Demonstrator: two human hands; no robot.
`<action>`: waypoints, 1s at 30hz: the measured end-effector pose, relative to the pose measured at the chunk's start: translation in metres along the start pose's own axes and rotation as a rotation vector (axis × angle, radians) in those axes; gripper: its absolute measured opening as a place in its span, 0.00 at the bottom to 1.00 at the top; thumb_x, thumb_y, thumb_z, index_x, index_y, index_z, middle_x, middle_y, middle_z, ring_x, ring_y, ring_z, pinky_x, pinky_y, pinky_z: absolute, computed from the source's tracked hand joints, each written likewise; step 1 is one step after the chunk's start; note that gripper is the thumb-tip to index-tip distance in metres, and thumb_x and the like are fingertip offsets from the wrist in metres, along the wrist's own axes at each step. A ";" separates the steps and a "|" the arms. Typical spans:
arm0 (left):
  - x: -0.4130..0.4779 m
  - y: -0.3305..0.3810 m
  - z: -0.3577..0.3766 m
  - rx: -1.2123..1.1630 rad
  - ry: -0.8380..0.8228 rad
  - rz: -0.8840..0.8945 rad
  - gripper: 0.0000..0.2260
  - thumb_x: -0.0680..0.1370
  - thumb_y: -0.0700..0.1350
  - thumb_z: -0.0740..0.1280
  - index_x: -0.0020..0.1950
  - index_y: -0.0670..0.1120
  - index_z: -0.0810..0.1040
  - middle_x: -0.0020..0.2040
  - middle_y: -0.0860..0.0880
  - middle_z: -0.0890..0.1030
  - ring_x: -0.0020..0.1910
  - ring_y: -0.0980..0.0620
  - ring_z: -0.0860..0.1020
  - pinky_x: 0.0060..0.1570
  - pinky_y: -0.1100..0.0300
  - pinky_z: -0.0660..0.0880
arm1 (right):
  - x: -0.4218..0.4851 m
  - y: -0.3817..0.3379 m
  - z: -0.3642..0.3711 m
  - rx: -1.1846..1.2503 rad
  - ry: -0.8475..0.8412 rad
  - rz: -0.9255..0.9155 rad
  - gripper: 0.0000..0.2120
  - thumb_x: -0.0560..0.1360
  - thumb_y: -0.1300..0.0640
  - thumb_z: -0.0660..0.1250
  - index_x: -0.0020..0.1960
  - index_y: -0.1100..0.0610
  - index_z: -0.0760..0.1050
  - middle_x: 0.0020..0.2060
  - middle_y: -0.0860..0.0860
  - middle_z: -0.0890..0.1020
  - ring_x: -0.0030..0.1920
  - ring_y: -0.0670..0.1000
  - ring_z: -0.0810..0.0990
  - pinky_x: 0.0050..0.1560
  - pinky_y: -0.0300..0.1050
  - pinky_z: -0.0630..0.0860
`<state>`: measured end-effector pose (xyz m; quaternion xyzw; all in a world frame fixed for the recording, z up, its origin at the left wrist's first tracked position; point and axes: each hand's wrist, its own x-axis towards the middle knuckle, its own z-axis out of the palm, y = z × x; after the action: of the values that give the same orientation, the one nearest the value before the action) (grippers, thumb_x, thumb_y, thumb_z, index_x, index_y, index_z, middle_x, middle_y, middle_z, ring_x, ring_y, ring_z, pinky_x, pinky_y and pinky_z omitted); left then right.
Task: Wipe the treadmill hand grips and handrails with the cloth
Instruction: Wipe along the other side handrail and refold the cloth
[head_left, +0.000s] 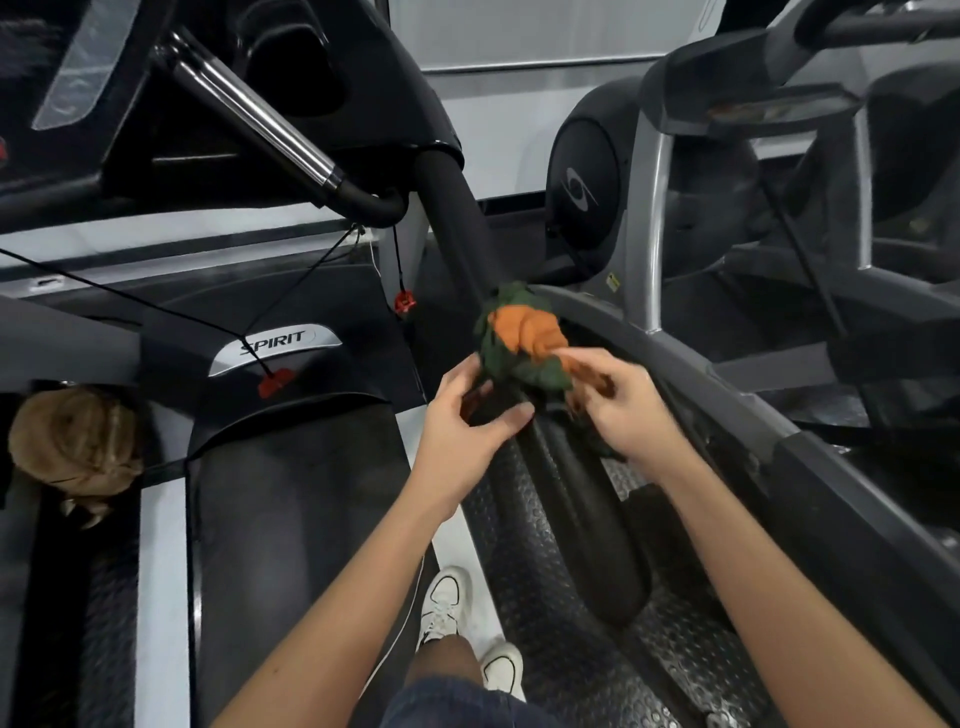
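Observation:
A bunched green and orange cloth (522, 335) sits on the treadmill's black foam-padded right handrail (571, 509), which runs from the console down toward me. My left hand (465, 421) curls around the rail just below the cloth, its fingertips at the cloth's lower edge. My right hand (618, 402) pinches the cloth's right side from the other side of the rail. A chrome hand grip (260, 114) with a black elbow juts out under the console at upper left.
The treadmill belt (291, 545) and the motor cover marked SPIRIT (275, 345) lie to the left, with red safety clips (275, 382) hanging on cords. A grey exercise machine (753, 249) stands close on the right. My white shoes (447, 608) are on the side rail. Another person's head (72, 447) is at far left.

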<state>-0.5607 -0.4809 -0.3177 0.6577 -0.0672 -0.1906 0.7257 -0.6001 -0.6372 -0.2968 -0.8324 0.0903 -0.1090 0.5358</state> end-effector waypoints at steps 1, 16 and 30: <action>-0.001 0.000 0.001 -0.008 -0.007 -0.006 0.27 0.70 0.36 0.73 0.64 0.55 0.70 0.67 0.51 0.71 0.62 0.59 0.73 0.64 0.49 0.72 | 0.008 0.003 0.001 0.043 0.023 0.052 0.20 0.72 0.75 0.59 0.54 0.55 0.77 0.49 0.50 0.80 0.45 0.31 0.77 0.50 0.26 0.72; 0.000 0.001 0.000 -0.055 -0.008 -0.054 0.29 0.71 0.35 0.72 0.66 0.57 0.69 0.69 0.57 0.68 0.66 0.57 0.70 0.64 0.46 0.71 | -0.071 0.008 -0.012 0.155 -0.008 0.336 0.09 0.75 0.65 0.63 0.48 0.53 0.78 0.37 0.40 0.82 0.38 0.36 0.78 0.41 0.28 0.71; -0.001 0.003 -0.005 0.088 -0.064 0.009 0.28 0.75 0.33 0.67 0.68 0.57 0.66 0.66 0.56 0.69 0.64 0.61 0.70 0.67 0.52 0.69 | -0.047 -0.012 0.000 0.003 -0.100 0.068 0.17 0.66 0.57 0.67 0.54 0.47 0.79 0.55 0.48 0.75 0.54 0.37 0.76 0.55 0.25 0.66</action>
<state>-0.5596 -0.4760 -0.3151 0.6823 -0.1016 -0.2053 0.6943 -0.6450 -0.6195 -0.2905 -0.8326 0.0913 -0.0491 0.5441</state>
